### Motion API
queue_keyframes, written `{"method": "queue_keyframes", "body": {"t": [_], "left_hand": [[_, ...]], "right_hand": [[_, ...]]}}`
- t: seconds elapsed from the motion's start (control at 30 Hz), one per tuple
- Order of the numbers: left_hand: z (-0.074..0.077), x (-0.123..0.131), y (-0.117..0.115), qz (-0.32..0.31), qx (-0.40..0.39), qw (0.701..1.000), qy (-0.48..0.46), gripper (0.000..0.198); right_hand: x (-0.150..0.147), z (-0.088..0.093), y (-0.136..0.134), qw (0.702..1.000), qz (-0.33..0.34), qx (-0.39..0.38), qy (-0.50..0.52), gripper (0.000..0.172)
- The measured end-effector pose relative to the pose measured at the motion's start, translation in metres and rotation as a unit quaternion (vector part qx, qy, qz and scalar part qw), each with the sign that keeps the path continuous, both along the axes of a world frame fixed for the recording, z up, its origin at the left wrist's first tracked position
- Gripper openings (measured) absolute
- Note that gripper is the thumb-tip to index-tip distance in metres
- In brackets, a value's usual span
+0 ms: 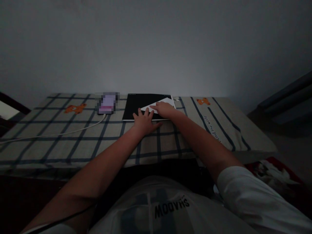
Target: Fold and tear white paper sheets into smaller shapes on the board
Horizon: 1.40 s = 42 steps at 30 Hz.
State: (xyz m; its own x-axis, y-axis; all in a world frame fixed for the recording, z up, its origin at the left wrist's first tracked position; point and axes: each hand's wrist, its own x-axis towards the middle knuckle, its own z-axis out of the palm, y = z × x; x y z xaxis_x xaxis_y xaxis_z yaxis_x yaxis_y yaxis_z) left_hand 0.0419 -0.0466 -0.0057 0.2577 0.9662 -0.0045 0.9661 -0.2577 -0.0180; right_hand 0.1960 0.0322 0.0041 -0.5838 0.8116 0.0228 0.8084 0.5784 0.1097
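Note:
A white sheet of paper (167,101), its outline pointed and apparently folded, lies on a black board (133,103) with small holes along its far edge. My left hand (144,123) is open, fingers spread, its fingertips on the board and at the paper's near left edge. Just right of it, my right hand (165,110) presses down on the paper with the index finger stretched out to the left. The other fingers of that hand are partly hidden, and it covers part of the sheet.
A phone (107,104), blurred out, lies left of the board, with a white cable (80,129) running off to the left. A checked cloth (104,156) with bear prints covers the table. Behind it stands a plain wall (151,48). A small white object (176,99) sits by the board's far right corner.

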Motion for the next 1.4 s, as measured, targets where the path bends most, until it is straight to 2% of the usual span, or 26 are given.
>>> {"method": "queue_keyframes", "body": {"t": [0.43,0.63,0.93,1.17,1.4], "left_hand": [[-0.001,-0.001,0.001,0.000,-0.002,1.000,-0.012,0.098],[-0.001,0.000,0.001,0.000,-0.003,1.000,-0.017,0.098],[0.001,0.000,-0.001,0.002,-0.006,1.000,-0.018,0.097],[0.000,0.000,-0.001,0.008,-0.005,1.000,-0.019,0.098],[0.000,0.000,-0.001,0.008,-0.008,1.000,-0.021,0.098]], "right_hand": [[-0.012,0.000,0.003,0.998,-0.055,-0.027,-0.015,0.053],[0.000,0.004,-0.002,0.994,-0.105,-0.020,-0.033,0.057],[0.022,0.000,0.016,0.986,-0.153,-0.028,-0.058,0.063],[0.039,-0.004,0.027,0.978,-0.201,-0.019,-0.051,0.063],[0.040,-0.004,0.028,0.975,-0.218,-0.008,-0.050,0.058]]}}
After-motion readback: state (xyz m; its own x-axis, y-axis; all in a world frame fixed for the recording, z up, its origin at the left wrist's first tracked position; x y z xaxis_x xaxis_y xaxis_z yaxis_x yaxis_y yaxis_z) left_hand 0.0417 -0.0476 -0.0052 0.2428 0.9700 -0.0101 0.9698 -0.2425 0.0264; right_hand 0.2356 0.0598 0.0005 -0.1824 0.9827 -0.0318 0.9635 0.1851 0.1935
